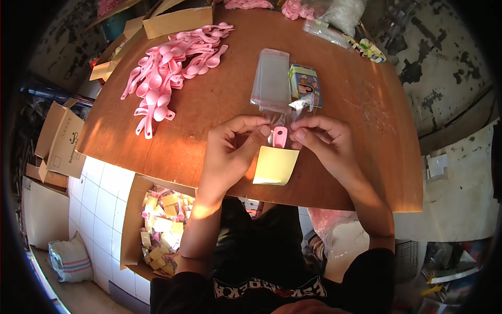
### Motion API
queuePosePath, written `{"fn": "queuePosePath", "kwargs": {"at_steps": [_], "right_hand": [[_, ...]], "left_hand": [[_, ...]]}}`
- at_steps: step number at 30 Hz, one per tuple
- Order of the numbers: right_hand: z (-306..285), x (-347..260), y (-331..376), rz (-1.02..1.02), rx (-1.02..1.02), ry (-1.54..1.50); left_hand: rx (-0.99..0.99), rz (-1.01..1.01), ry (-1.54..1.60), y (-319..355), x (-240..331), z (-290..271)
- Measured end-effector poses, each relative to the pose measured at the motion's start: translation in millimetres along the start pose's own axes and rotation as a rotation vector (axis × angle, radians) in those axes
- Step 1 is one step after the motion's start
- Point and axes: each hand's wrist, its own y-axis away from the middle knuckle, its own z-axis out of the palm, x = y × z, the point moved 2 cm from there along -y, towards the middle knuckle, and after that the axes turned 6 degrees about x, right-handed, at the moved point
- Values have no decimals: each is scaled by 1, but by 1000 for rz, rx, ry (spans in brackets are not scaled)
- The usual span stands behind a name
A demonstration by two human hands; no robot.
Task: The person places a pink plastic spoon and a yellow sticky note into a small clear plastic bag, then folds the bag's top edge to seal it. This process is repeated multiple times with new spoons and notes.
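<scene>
Near the front edge of the table, both my hands pinch the upper corners of a small clear plastic bag [275,116]. My left hand [232,149] has its left side between thumb and fingers, and my right hand [327,142] has the other. Inside or against the bag is a pink spoon [280,138], of which only the handle end with its hole shows. A pale yellow card [275,166] covers the rest of it. Just beyond my fingers lies a stack of clear bags [272,78], with a stack of printed cards [306,85] to its right.
A heap of pink spoons [162,78] spreads over the far left of the brown table [219,94]. Below its left front edge, a cardboard box [129,225] holds many packed pieces. An open carton [178,22] and clear plastic packs [327,32] lie at the back.
</scene>
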Motion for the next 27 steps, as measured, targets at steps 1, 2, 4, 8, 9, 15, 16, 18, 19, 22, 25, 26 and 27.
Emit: {"fn": "queuePosePath", "kwargs": {"at_steps": [1,2,4,8,9,15,16,18,19,22,25,26,27], "right_hand": [[-1,0,0,-33,15,18],[-1,1,0,-32,17,17],[-1,2,0,-105,61,55],[0,5,2,-116,42,26],[0,4,3,-109,29,12],[-1,5,3,-200,-55,31],[-2,6,3,-260,-112,24],[-2,5,4,-272,-130,30],[-2,5,4,-283,-149,40],[-2,6,5,-297,-155,57],[-3,3,6,-304,-146,138],[-2,3,6,-301,-146,137],[-2,2,7,-323,-136,179]], "left_hand": [[10,-34,9,-1,1,0],[21,-68,17,-1,1,-1],[29,-80,-8,-1,4,-1],[36,-66,-53,1,1,-8],[38,-67,-54,1,1,-9],[-13,-17,-68,3,10,-16],[-44,27,-102,2,10,-17],[-75,71,-138,2,11,-19],[-89,87,-161,2,11,-19],[-123,121,-176,2,10,-20],[-157,172,-169,0,9,-23],[-171,205,-172,0,9,-23],[-171,201,-172,-1,8,-23]]}}
